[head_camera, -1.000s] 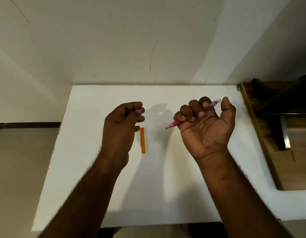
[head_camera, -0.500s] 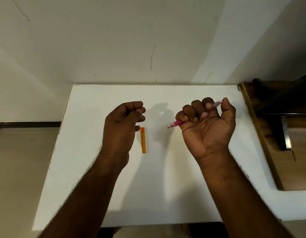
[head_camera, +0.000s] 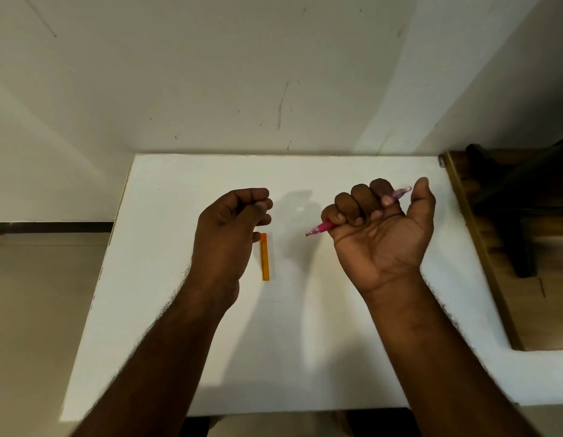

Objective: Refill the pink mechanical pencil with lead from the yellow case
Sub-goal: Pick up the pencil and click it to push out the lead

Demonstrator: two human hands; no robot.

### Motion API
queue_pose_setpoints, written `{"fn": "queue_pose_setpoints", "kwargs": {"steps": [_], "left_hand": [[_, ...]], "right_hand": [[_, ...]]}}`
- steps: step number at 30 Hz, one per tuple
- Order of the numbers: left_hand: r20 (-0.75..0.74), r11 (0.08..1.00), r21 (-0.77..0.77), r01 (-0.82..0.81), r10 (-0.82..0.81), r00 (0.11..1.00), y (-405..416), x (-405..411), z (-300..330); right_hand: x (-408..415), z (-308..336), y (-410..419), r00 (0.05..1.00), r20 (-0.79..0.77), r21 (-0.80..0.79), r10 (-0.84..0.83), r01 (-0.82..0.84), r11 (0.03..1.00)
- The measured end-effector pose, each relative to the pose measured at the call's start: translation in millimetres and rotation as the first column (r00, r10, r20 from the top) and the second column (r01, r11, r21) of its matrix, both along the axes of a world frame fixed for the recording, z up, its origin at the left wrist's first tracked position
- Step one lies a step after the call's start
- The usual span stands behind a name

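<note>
My right hand (head_camera: 384, 234) is raised palm-up over the white table (head_camera: 305, 342), fist shut on the pink mechanical pencil (head_camera: 322, 228). The pencil's metal tip points left and down. Its clear rear end sticks out by my thumb, which stands just beside it. The yellow lead case (head_camera: 265, 257) lies flat on the table, long side running toward me, just right of my left hand (head_camera: 226, 228). My left hand hovers with thumb and fingertips pinched together; whether anything small sits in the pinch is hidden.
A white wall rises right behind the table's far edge. A dark wooden piece of furniture (head_camera: 494, 247) butts against the table's right side. Tiled floor lies beyond the left edge.
My right thumb leaned toward the pencil's rear end and has eased slightly off it. Both hands otherwise keep their places, and the case has not moved.
</note>
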State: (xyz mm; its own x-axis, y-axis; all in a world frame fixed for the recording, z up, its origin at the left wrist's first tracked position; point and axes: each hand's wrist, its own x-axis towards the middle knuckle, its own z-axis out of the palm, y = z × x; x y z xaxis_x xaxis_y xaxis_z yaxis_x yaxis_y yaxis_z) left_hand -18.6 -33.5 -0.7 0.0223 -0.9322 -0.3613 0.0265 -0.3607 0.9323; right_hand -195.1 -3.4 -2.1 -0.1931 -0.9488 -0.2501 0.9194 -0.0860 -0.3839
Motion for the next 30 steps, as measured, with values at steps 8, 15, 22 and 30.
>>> {"fn": "queue_pose_setpoints", "kwargs": {"steps": [8,15,22,30], "left_hand": [[0.006,1.000,0.004,0.002,-0.002,1.000,0.1,0.1,0.2],[0.003,1.000,0.010,0.005,-0.005,1.000,0.3,-0.2,-0.3],[0.001,1.000,0.015,0.006,-0.006,1.000,0.1,-0.7,-0.5],[0.007,1.000,0.019,0.013,-0.013,1.000,0.5,-0.6,-1.2]], "right_hand": [[0.3,1.0,-0.5,1.000,-0.003,-0.002,0.006,-0.006,1.000],[0.0,-0.8,-0.3,1.000,0.018,0.006,-0.017,0.017,1.000],[0.0,-2.0,0.1,0.999,0.030,0.005,-0.025,0.025,1.000],[-1.5,-2.7,-0.1,0.999,0.031,0.007,-0.026,0.026,1.000]]}}
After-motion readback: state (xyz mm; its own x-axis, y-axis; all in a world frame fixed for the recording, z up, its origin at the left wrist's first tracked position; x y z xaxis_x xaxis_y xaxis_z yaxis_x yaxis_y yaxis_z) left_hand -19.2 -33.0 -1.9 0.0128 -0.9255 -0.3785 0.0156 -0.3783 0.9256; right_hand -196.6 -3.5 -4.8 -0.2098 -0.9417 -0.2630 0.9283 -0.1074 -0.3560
